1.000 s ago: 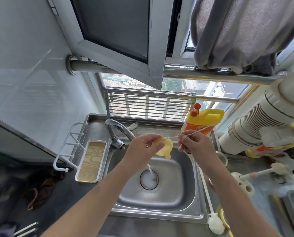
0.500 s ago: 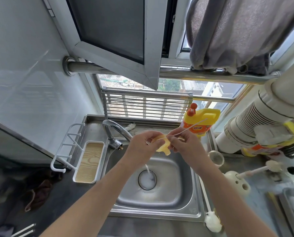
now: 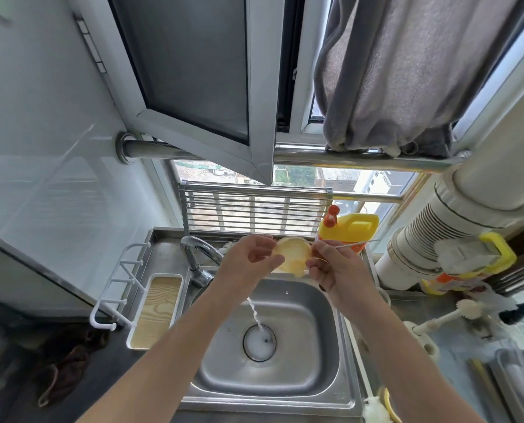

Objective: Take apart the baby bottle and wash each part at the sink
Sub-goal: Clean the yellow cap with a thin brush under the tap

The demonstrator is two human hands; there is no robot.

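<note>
Place: home kitchen, sink corner by a window.
Evidence: steel sink, running tap, dish soap jug, brushes, tiled wall.

Left hand, right hand — both pinching, close together

Faucet crowds the sink basin's left.

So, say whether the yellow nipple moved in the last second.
Yes. The yellow nipple moved up in view, from below the arch of the faucet to level with it.
</note>
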